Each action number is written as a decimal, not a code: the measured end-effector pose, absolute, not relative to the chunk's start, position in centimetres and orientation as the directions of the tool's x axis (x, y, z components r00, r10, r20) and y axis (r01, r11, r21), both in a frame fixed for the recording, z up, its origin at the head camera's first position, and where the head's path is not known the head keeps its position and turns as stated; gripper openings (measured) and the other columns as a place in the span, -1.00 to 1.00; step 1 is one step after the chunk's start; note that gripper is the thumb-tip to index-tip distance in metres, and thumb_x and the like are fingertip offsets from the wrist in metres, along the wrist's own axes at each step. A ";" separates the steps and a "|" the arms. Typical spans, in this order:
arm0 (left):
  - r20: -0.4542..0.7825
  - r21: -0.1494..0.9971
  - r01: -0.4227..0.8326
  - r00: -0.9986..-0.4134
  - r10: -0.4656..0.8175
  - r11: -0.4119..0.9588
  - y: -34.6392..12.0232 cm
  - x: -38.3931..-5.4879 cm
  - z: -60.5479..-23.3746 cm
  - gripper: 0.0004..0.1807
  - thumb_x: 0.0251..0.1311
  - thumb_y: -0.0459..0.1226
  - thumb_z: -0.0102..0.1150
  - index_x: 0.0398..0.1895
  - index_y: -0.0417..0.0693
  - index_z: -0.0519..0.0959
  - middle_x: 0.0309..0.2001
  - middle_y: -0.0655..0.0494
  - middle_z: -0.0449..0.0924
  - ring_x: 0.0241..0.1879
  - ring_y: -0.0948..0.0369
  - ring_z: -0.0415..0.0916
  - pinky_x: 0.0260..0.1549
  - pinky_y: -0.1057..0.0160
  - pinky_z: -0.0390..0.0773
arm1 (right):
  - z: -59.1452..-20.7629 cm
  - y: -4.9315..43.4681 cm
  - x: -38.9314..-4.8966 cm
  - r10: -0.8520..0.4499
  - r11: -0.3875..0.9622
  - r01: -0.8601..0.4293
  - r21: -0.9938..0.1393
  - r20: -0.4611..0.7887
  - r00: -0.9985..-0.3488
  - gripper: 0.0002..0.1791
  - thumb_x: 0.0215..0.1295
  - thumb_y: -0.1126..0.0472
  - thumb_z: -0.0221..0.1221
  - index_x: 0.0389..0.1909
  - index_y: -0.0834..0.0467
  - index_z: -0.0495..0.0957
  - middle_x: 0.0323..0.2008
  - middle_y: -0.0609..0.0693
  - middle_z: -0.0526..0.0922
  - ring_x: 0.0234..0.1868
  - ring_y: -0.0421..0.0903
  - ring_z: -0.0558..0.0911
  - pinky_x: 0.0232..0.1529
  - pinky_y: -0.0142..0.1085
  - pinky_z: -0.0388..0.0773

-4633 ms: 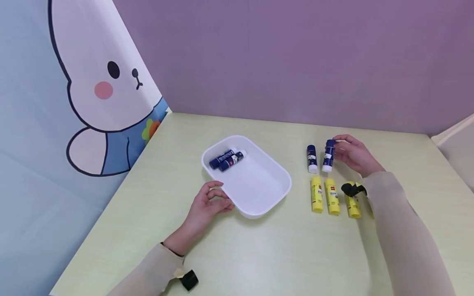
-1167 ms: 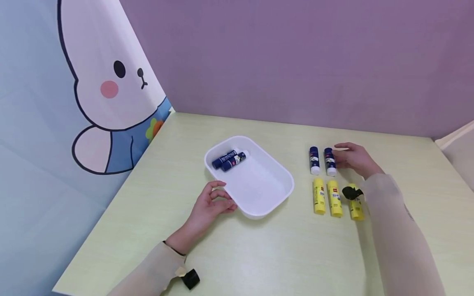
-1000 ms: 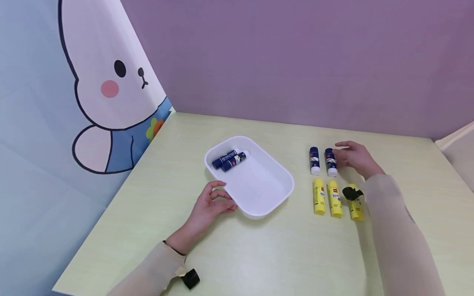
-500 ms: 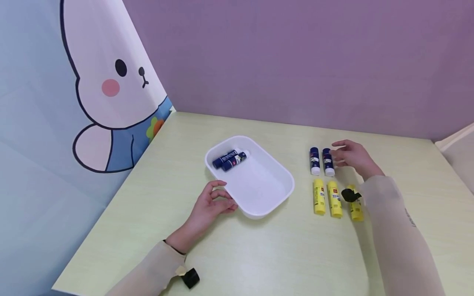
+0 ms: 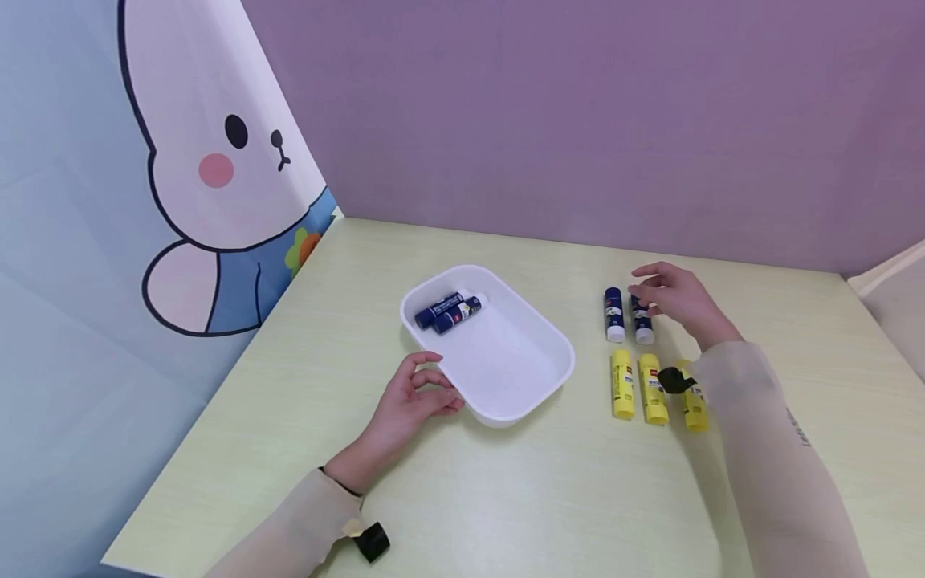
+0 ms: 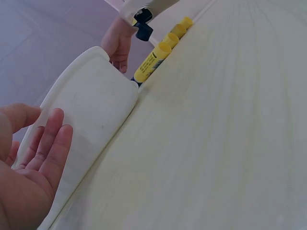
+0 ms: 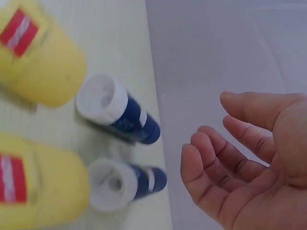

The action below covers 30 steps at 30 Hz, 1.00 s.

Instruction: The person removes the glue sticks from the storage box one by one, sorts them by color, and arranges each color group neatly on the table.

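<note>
One left hand (image 5: 407, 405), fingers loosely bent and nothing pinched, is placed at the white tray's (image 5: 506, 361) left edge, and two blue glue sticks (image 5: 458, 314) are held within. Right of the tray, three yellow sticks (image 5: 653, 389) are laid below a blue pair, whose right-hand blue stick (image 5: 642, 327), long axis pointing away, is overlapped from its right by the nearer right hand (image 5: 678, 301), fingers curved, parted and holding nothing. By the pale surface (image 5: 564, 498) all sticks and tray are carried; rabbit-print cloth (image 5: 181, 193) is hung left of the tray, purple backing (image 5: 564, 120) behind.
</note>
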<state>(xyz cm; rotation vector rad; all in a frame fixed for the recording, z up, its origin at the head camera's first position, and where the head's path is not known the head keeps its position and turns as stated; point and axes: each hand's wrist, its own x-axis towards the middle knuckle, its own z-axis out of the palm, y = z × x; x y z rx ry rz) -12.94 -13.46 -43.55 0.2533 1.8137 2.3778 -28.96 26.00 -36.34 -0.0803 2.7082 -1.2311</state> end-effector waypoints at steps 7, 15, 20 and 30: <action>0.056 0.966 -0.002 -0.975 0.217 -0.259 -13.5 -12.9 -43.6 -0.36 0.21 -0.66 0.05 0.32 -0.41 0.05 -0.20 0.01 0.53 -0.30 0.18 0.68 -0.18 0.16 0.74 | -35.5 24.3 -28.7 -0.144 0.663 -0.003 -0.748 -0.125 -0.982 -0.43 0.49 0.09 0.12 0.36 0.30 0.27 0.05 0.27 0.45 -0.09 0.16 0.54 -0.16 -0.34 0.67; 0.060 0.967 0.002 -0.974 0.217 -0.255 -13.5 -13.0 -43.7 -0.36 0.22 -0.66 0.07 0.32 -0.42 0.05 -0.20 -0.01 0.53 -0.30 0.17 0.68 -0.18 0.15 0.74 | -34.7 22.7 -28.3 -0.199 0.664 -0.060 -0.745 -0.099 -0.975 -0.47 0.46 0.12 0.16 0.32 0.30 0.33 -0.01 0.24 0.49 -0.16 0.16 0.58 -0.14 -0.19 0.71; 0.056 0.966 -0.001 -0.975 0.215 -0.258 -13.5 -12.8 -43.4 -0.36 0.22 -0.66 0.06 0.32 -0.41 0.06 -0.21 0.00 0.53 -0.30 0.17 0.68 -0.18 0.15 0.74 | -34.3 21.4 -28.0 -0.241 0.661 -0.093 -0.744 -0.093 -0.966 -0.50 0.45 0.16 0.16 0.29 0.30 0.35 -0.01 0.26 0.51 -0.12 0.22 0.59 -0.14 -0.21 0.70; 0.050 0.966 -0.009 -0.974 0.221 -0.258 -13.6 -12.6 -43.0 -0.36 0.22 -0.66 0.07 0.31 -0.42 0.06 -0.21 -0.02 0.53 -0.30 0.16 0.68 -0.18 0.14 0.74 | -33.7 19.6 -27.3 -0.307 0.636 -0.137 -0.760 -0.087 -0.948 -0.54 0.44 0.17 0.17 0.25 0.31 0.39 -0.07 0.28 0.55 -0.15 0.25 0.58 -0.22 -0.26 0.71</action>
